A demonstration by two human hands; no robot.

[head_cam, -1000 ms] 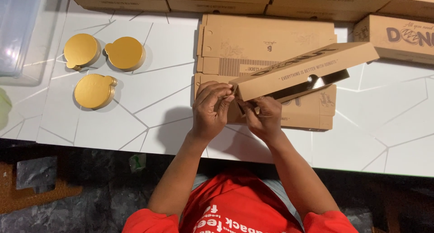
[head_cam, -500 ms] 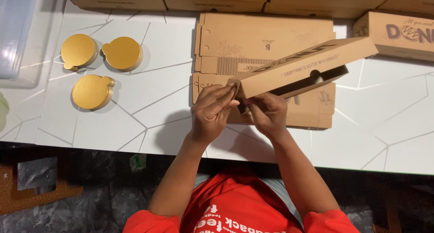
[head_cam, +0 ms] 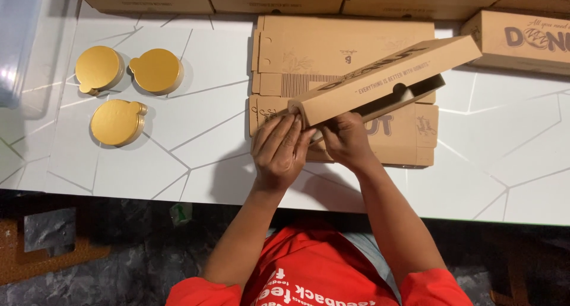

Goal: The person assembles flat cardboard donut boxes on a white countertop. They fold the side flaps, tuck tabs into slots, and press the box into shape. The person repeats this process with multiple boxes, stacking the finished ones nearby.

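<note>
A long brown cardboard box (head_cam: pixel 386 77), partly folded into shape, is held tilted above a stack of flat unfolded cardboard box blanks (head_cam: pixel 344 44) on the white table (head_cam: pixel 178 157). My left hand (head_cam: pixel 279 148) presses its fingers against the box's near left end. Beside it, my right hand (head_cam: pixel 344 141) grips the underside of the same end. The box's far end points up to the right and shows a dark open gap along its lower side.
Three stacks of round gold cake boards (head_cam: pixel 127 86) lie on the table to the left. Assembled brown boxes (head_cam: pixel 516 38) line the far edge and right. A clear plastic bin (head_cam: pixel 18 38) sits at far left. The table's near edge runs just below my hands.
The box has been tipped slightly and shifted a little left, and my fingers have moved along its near end. The items on the table stayed put.
</note>
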